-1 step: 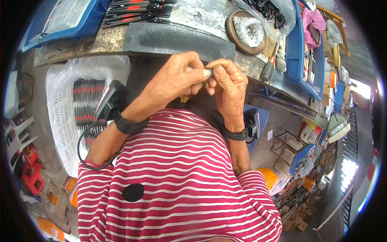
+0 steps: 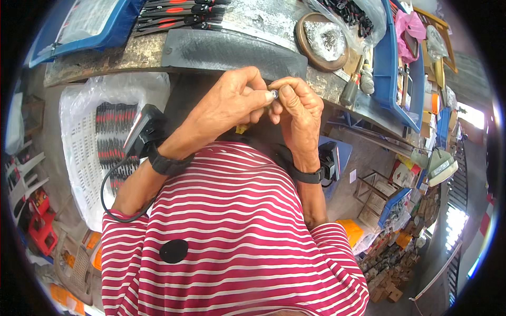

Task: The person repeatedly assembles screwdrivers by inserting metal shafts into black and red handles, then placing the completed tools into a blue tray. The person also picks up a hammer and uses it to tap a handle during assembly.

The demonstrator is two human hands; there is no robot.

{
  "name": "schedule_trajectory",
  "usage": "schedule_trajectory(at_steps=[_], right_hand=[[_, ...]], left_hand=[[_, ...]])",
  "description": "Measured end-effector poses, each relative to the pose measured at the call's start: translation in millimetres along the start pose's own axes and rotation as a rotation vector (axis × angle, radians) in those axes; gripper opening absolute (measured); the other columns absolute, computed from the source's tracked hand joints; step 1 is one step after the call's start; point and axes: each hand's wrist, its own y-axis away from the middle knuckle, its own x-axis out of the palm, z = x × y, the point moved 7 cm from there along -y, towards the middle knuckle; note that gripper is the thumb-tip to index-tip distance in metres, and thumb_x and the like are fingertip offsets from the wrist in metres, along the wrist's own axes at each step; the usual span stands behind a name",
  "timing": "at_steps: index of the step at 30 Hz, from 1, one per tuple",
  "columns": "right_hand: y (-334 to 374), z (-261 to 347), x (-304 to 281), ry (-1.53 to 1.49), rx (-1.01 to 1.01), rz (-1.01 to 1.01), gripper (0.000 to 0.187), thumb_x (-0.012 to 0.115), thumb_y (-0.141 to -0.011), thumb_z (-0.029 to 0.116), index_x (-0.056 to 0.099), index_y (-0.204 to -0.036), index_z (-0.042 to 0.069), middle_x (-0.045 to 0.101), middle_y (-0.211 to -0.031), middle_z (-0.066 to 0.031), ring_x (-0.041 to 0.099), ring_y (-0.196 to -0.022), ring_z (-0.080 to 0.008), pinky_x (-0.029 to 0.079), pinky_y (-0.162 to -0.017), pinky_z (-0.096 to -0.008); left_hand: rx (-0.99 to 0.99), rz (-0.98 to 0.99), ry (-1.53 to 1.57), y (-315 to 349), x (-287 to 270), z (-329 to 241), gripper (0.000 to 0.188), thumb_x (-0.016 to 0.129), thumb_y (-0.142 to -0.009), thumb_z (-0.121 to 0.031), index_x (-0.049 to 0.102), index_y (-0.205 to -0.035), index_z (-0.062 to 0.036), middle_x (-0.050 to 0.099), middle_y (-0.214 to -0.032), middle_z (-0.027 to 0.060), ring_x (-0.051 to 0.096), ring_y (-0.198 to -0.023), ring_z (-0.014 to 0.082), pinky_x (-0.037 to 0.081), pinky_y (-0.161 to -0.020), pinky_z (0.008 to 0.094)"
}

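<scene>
My left hand (image 2: 235,97) and my right hand (image 2: 299,104) meet in front of the workbench edge, fingertips pinched together. Between them sits a small shiny round metal piece (image 2: 274,94), mostly covered by the fingers; its exact kind is too small to tell. The left thumb and forefinger press it from one side, the right thumb and forefinger from the other. Just beyond the hands, a dark grey plate (image 2: 232,51) runs along the bench's front edge. Further back at the left lies a stack of black-and-red handled tools (image 2: 179,16).
A wooden bowl (image 2: 301,36) of small metal pieces stands right of the plate, near a screwdriver (image 2: 350,90). Blue bins (image 2: 387,68) flank the bench. Below left, a white plastic basket (image 2: 79,152) lined with clear plastic holds many black-and-red tools.
The small metal piece has turned slightly between my fingertips and now shows a brighter face. Both hands keep nearly the same place.
</scene>
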Motion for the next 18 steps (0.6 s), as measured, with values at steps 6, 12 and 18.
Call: schedule_trajectory(at_steps=[6, 12, 18], right_hand=[[2.2, -1.7, -1.1, -0.034, 0.047, 0.026, 0.021, 0.054, -0.092, 0.018, 0.06, -0.095, -0.002, 0.054, -0.063, -0.0025, 0.047, -0.053, -0.0078, 0.038, -0.05, -0.0207], [4.9, 0.6, 2.3, 0.041, 0.032, 0.065, 0.018, 0.057, -0.09, 0.013, 0.057, -0.1, -0.003, 0.055, -0.065, -0.003, 0.049, -0.054, -0.0075, 0.039, -0.05, -0.0199], [9.8, 0.4, 3.1, 0.185, -0.045, 0.008, 0.018, 0.058, -0.09, 0.012, 0.056, -0.1, -0.002, 0.055, -0.065, -0.0027, 0.049, -0.054, -0.0071, 0.039, -0.049, -0.0194]], left_hand=[[0.039, 0.035, -0.135, 2.6, -2.4, -0.6, 0.017, 0.053, -0.087, -0.015, 0.048, -0.096, -0.0008, 0.053, -0.062, 0.0012, 0.038, -0.05, 0.0021, 0.028, -0.044, 0.0166], [0.045, 0.016, -0.167, 4.4, -4.5, 0.4, 0.016, 0.052, -0.087, -0.013, 0.048, -0.094, 0.001, 0.054, -0.062, 0.0014, 0.039, -0.049, 0.0026, 0.028, -0.043, 0.017], [0.071, -0.029, -0.203, 6.1, -4.5, 4.6, 0.015, 0.051, -0.087, -0.011, 0.048, -0.094, 0.0013, 0.054, -0.064, 0.0022, 0.041, -0.05, 0.0028, 0.029, -0.043, 0.017]])
